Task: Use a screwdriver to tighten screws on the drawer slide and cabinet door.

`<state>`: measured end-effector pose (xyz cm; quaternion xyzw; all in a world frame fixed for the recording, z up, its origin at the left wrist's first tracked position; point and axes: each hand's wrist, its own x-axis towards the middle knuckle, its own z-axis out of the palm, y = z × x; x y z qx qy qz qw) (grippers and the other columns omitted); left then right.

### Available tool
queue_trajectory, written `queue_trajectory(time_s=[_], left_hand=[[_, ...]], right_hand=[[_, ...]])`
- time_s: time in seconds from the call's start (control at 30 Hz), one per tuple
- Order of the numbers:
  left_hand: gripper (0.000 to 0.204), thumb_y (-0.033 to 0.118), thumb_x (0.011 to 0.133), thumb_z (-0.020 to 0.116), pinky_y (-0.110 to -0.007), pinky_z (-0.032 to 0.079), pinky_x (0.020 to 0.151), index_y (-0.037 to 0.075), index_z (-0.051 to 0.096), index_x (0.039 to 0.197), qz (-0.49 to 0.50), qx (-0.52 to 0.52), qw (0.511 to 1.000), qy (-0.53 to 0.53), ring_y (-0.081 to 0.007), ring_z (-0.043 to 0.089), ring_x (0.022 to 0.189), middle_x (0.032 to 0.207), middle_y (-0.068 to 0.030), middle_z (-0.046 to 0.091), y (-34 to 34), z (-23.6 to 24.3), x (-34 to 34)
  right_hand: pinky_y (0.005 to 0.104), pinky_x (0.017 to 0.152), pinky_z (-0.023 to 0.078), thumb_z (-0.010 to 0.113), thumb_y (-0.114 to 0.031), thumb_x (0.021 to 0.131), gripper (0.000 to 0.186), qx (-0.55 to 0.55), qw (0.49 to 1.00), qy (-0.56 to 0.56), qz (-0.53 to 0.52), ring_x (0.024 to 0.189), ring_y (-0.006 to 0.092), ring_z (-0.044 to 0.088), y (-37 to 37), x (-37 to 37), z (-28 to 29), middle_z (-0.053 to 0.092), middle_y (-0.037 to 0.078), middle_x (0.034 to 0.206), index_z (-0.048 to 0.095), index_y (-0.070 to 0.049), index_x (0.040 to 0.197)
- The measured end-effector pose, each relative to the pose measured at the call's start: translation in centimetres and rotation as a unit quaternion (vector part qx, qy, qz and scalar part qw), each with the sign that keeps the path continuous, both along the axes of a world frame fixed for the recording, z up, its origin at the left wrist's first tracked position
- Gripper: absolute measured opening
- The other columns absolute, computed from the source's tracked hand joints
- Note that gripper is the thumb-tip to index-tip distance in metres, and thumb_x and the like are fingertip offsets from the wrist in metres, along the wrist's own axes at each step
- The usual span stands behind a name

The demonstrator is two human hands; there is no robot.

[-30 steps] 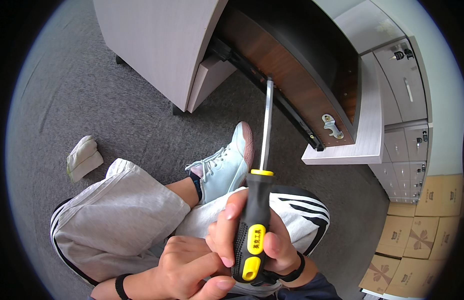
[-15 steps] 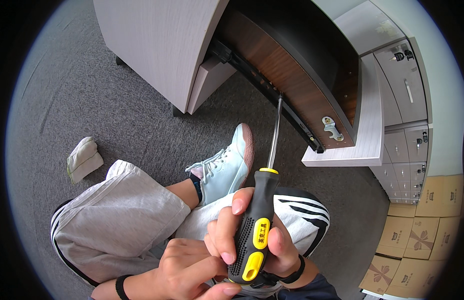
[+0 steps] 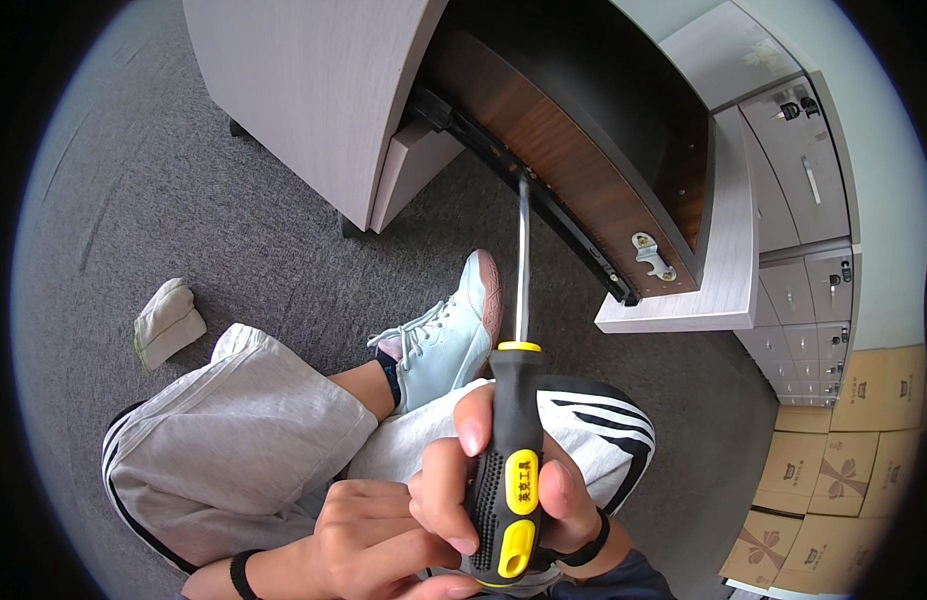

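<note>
A screwdriver [image 3: 505, 440] with a black and yellow handle and a long metal shaft points away from me. My right hand [image 3: 564, 505] is wrapped round its handle. At the butt end, my left hand [image 3: 369, 540] has its fingers curled against the handle, partly hidden at the lower edge. The tip lies over the black drawer slide [image 3: 574, 232], fixed along the dark wood-grained side of a pulled-out drawer [image 3: 584, 150]; whether it touches a screw is too small to tell. A metal latch plate [image 3: 652, 256] sits near the drawer's pale front panel [image 3: 684, 312].
The pale cabinet [image 3: 304, 90] stands on black feet at the upper left. A white cloth glove [image 3: 170, 323] lies on the grey carpet [image 3: 254, 220]. My light-blue shoe [image 3: 449, 330] is beneath the drawer. Grey lockers [image 3: 799, 190] and cardboard boxes [image 3: 834, 470] line the right.
The screwdriver has swung slightly left and stands more upright in view, its tip shifted left along the slide. Both hands keep their hold. The drawer appears slightly further left.
</note>
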<state>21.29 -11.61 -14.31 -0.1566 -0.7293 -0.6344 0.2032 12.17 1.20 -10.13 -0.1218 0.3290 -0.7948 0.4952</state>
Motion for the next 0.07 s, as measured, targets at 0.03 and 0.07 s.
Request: queue_trajectory(time_s=[0.03,0.07], left_hand=[[0.031,0.031,0.082,0.060,-0.028,0.048,0.052,0.009,0.052,0.062,0.002,-0.005,1.000,0.000,-0.0247,0.061,0.051,0.063,-0.0091,0.058,-0.07,-0.01,0.08],[0.032,0.032,0.082,0.060,-0.027,0.048,0.053,0.009,0.052,0.062,0.005,-0.010,1.000,0.001,-0.0248,0.062,0.052,0.064,-0.0084,0.059,-0.25,0.00,0.18]], right_hand=[[0.0292,0.060,0.036,0.051,-0.054,0.089,0.050,-0.001,1.000,0.003,-0.019,0.057,0.0148,0.043,0.01,0.11,0.00,0.053,0.012,0.071,0.035,-0.011,0.110],[0.0292,0.060,0.036,0.051,-0.054,0.089,0.050,0.002,1.000,0.006,-0.016,0.057,0.0148,0.043,0.03,0.10,-0.02,0.053,0.012,0.071,0.035,-0.011,0.110]])
